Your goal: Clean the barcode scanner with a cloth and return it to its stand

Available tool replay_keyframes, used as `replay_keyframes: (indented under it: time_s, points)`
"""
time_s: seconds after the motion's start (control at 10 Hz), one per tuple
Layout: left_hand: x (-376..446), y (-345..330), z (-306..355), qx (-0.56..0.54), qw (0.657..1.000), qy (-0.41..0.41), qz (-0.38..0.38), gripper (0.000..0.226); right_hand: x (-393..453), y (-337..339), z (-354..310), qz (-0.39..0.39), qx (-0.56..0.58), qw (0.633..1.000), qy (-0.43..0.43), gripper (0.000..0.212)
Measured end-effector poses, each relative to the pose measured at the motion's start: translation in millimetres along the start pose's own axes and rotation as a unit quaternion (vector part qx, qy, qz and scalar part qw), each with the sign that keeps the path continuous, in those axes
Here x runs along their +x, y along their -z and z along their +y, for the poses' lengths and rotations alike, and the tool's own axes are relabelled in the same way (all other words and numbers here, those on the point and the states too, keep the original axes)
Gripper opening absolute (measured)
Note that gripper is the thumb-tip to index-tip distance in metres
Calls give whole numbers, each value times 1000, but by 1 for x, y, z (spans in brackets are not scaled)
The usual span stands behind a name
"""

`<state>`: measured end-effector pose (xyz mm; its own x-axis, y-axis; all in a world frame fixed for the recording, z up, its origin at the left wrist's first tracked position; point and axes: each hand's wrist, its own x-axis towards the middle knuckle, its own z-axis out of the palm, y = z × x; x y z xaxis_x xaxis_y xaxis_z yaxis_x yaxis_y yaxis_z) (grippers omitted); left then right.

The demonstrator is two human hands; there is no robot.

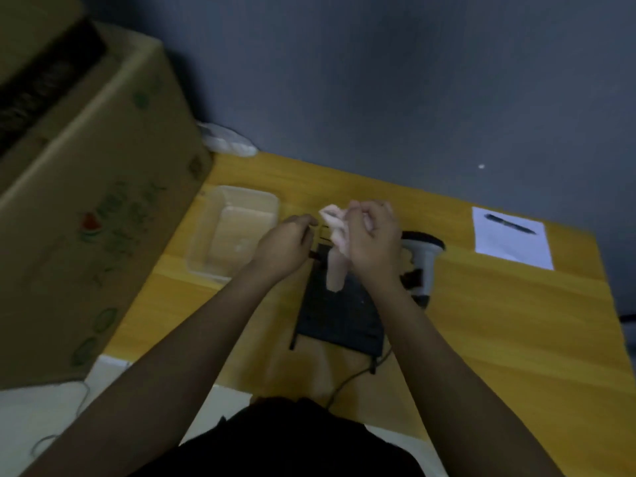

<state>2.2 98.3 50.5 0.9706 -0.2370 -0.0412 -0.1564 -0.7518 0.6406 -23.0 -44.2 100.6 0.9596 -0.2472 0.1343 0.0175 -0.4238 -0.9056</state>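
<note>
the person's dark-clothed torso (292,442) is filling the bottom edge of the view, and both bare forearms are reaching away from it over a yellow wooden table (499,339). the right hand (370,235) is curling closed around a pale cloth (335,242), whose loose tail is hanging down in front of a black stand (339,318) lying flat on the table. the left hand (287,246) is sitting just beside it, fingers bent inward; it seems to be pinching something thin and dark near the cloth, but the blur is making it hard to tell what, or whether it is gripping at all.

the barcode scanner (421,259) is lying on the table just to the right of the right hand, partly hidden behind that wrist, not on its stand. its dark head is pointing away from the person and its grey handle is running back toward them, so its long axis is lying roughly along the line of the right forearm. the right hand is clearly nearer, yet it is busy with the cloth; judging by this, the cloth is probably being readied, and wiping is not yet begun. a clear plastic tub (234,232) is sitting to the left, a sheet of paper (512,239) with a pen (511,223) to the far right.
</note>
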Motion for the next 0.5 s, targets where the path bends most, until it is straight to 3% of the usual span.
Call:
replay_keyframes:
  time_s: [0.3,0.4,0.5]
  points:
    - [-23,96,-115,40,977,183,104,31,26,-177,-23,-121,23,992,35,25]
    - [-24,107,-131,26,976,195,92,30,27,-203,9,-263,-134,955,-35,27]
    - [-23,107,-142,17,979,189,77,30,20,-203,29,-313,-175,931,-73,37]
